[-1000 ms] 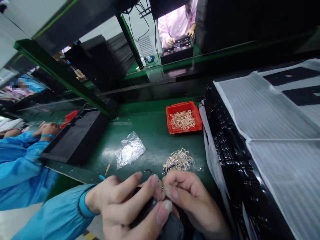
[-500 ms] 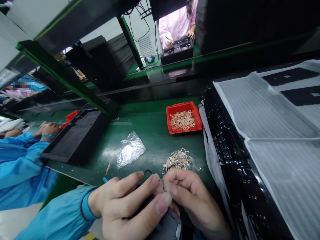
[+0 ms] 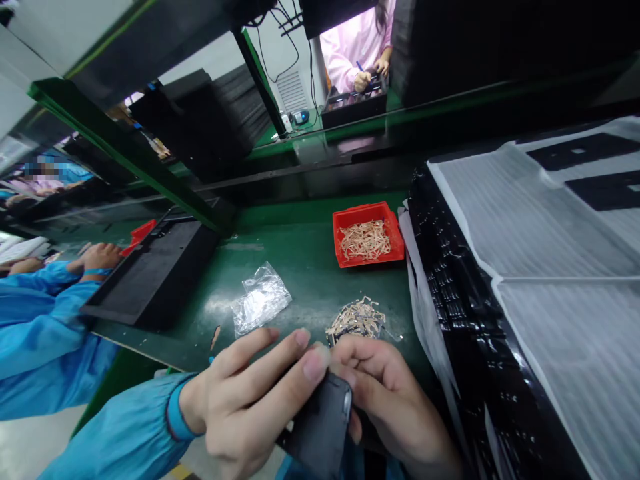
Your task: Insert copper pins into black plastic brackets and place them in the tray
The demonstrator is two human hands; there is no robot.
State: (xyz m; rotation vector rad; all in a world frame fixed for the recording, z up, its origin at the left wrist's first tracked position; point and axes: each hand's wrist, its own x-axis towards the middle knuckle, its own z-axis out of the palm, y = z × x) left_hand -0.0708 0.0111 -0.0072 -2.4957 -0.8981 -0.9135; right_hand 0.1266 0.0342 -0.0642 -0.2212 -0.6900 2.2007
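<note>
My left hand (image 3: 250,400) and my right hand (image 3: 395,400) meet low in the view, both closed on a dark flat part (image 3: 323,427) that is tilted up on edge between them. The left fingers lie along its top and the right fingers curl behind its right side. Just beyond my knuckles lies a loose pile of small tan metal pieces (image 3: 357,320) on the green bench (image 3: 305,260). A crumpled clear plastic bag (image 3: 260,300) rests to the left of the pile.
A red bin (image 3: 369,235) of tan pieces stands further back. A black glossy tray stack (image 3: 460,320) with white foam sheets (image 3: 550,247) fills the right. A black tray (image 3: 155,273) lies left, by a co-worker's blue sleeve (image 3: 45,320). A person in pink works behind.
The dark part has turned up from lying under my hands to standing on edge. The thin black wire seen above my fingers earlier no longer shows.
</note>
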